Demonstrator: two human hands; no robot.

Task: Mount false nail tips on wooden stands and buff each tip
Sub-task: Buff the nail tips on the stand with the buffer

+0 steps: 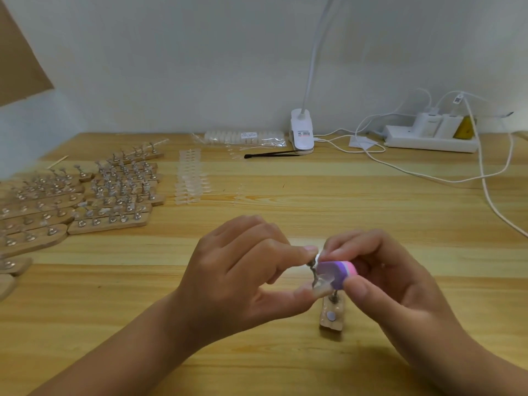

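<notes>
Currently left hand [243, 270] pinches the mounted nail tip [323, 282] above its wooden stand [331, 317], right hand [383, 278] grips the buffer block [338, 272] against it; heavy pressure may pop the tip loose.

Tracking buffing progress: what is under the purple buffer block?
A clear nail tip, a metal peg and the wooden stand below on the table. Fingers and the block cover the contact itself.

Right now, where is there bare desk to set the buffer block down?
Bare wood: right of the right hand holding the buffer block, below the cables; between the tweezers and the left hand pinching the wooden stand; near-left, before the stand rows. Crowded: those rows, the tip strips beside them, the back-right power strip.
</notes>
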